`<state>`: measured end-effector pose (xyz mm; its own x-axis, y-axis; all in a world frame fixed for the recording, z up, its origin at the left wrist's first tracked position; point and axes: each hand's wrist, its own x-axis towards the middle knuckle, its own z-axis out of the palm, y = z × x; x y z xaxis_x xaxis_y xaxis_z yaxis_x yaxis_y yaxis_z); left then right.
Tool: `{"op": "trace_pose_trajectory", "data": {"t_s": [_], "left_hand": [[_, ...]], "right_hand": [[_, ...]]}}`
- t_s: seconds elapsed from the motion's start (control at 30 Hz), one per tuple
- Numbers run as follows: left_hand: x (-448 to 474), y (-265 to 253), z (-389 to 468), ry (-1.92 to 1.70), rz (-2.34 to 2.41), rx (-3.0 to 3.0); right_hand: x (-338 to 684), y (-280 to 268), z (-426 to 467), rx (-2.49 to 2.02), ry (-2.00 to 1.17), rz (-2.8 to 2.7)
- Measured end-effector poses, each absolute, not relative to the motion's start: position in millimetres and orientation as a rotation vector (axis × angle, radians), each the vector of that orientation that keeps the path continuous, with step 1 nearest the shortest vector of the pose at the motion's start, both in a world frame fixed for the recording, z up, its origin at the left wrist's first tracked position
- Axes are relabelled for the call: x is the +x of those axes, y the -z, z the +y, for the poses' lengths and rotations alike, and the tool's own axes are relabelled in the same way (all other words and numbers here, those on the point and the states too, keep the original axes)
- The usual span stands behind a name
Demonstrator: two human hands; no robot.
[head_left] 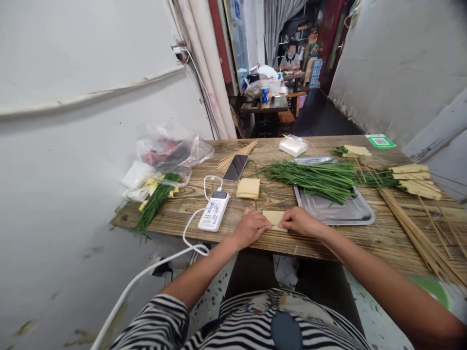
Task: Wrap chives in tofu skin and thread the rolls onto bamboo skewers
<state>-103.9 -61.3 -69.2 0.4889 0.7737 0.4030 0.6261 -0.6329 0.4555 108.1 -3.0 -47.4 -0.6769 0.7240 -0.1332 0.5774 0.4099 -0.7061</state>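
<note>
Near the metal tray (359, 214), I saw the left hand (251, 227) and right hand (299, 221), fingers closed on a pale sheet (273, 217), apparently pinching it, stacked yellow squares (248, 188) farther from the tray.

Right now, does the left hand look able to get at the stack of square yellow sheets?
Likely yes: the stack of square yellow sheets sits just beyond the left hand, and nothing visible stands between them, though the hand is occupied with a separate sheet.
</note>
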Motion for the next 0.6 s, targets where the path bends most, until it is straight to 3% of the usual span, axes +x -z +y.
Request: {"op": "trace_pose_trajectory", "data": {"t_s": [0.43, 0.6], "left_hand": [[-99.0, 55.4, -56.1, -0.65, 1.309, 2.438], [-97.8, 55.6, -55.2, -0.65, 1.309, 2.378]], "right_hand": [[106.4, 55.3, -8.9, -1.31, -1.04, -2.324], [105.0, 49.8, -34.2, -0.984, -0.494, -2.579]]}}
